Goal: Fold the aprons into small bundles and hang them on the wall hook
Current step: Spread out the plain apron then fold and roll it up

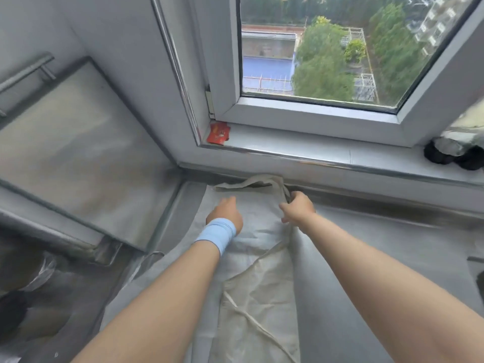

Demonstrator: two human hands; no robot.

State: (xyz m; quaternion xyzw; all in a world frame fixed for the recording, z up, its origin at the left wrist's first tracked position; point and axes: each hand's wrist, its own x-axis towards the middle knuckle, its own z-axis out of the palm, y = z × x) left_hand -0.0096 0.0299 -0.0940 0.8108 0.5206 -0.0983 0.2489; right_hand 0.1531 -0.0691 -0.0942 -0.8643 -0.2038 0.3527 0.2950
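A pale grey apron (258, 247) lies spread lengthwise on a steel counter (392, 244) below a window. Its neck loop (251, 182) sits bunched at the far end against the wall, and a thin tie string (251, 320) trails across the near part. My left hand (226, 212), with a light blue wristband, rests knuckles up on the apron's upper left part; its fingertips are hidden. My right hand (297, 208) grips the apron's right edge near the neck strap, fingers curled round the cloth. No wall hook is in view.
A windowsill (327, 153) runs behind the counter, with a red packet (218, 132) at its left corner and dark objects (450, 153) at its right end. A steel sink or tray (78, 153) lies to the left, and a dark bin area sits at the lower left.
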